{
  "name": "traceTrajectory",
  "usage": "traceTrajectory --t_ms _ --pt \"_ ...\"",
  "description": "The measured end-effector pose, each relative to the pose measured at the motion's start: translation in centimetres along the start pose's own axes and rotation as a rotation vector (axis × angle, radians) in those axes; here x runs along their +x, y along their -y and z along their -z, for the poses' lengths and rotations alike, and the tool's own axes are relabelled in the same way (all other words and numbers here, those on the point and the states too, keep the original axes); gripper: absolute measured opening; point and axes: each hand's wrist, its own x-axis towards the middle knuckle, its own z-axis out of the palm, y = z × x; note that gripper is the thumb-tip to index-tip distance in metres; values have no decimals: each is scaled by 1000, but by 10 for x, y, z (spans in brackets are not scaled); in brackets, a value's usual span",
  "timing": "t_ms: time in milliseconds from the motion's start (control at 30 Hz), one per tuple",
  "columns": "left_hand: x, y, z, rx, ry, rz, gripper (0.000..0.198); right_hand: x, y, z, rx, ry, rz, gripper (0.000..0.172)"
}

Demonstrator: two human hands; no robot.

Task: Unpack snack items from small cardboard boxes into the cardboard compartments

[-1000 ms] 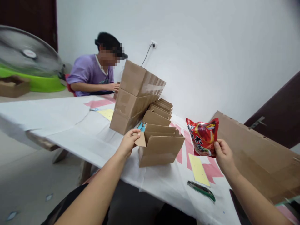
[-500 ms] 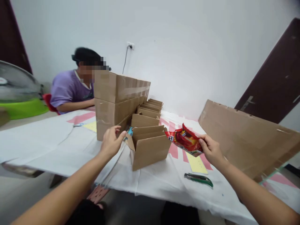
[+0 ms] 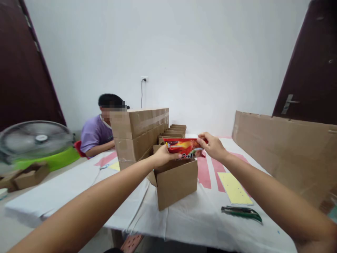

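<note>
A shiny red food packet (image 3: 184, 146) is held level above an open cardboard box (image 3: 177, 184) on the table. My left hand (image 3: 164, 156) grips its left end, thumb along the lower front edge. My right hand (image 3: 212, 146) pinches the upper right corner between thumb and fingers. The box's flaps stand up, and what lies inside is hidden behind the packet and my left hand. Behind it, a row of more open boxes (image 3: 172, 133) runs toward the wall.
Taped cartons (image 3: 142, 137) are stacked left of the row. A green box cutter (image 3: 242, 212) and a yellow card (image 3: 234, 188) lie at right, before a large cardboard panel (image 3: 276, 147). A person (image 3: 94, 135) sits at the far left, near a fan (image 3: 39, 138).
My right hand has brought the red packet leftward over the box. My left hand has moved from the box's left flap to the packet's left end. The view has tilted upward.
</note>
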Motion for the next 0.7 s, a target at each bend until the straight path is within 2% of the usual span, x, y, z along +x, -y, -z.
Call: traceTrajectory --t_ms 67,133,233,333,433,567,700 --pt "16 5 14 -123 -93 28 56 12 -23 -9 147 -43 -173 43" --pt "29 9 24 -158 -142 55 54 20 -43 -23 243 -27 -303 58" --pt "41 13 30 -142 -154 63 55 24 -57 -46 317 2 -358 75" --pt "45 14 27 -137 -133 61 59 25 -53 -63 414 18 -361 84" --pt "45 9 19 -146 -69 65 60 24 -40 -66 564 59 -325 76" --pt "35 -5 0 -134 -25 25 58 9 -33 -52 748 123 -308 54" --pt "-5 -16 -32 87 28 -63 67 -35 -54 -37 939 165 -297 46"
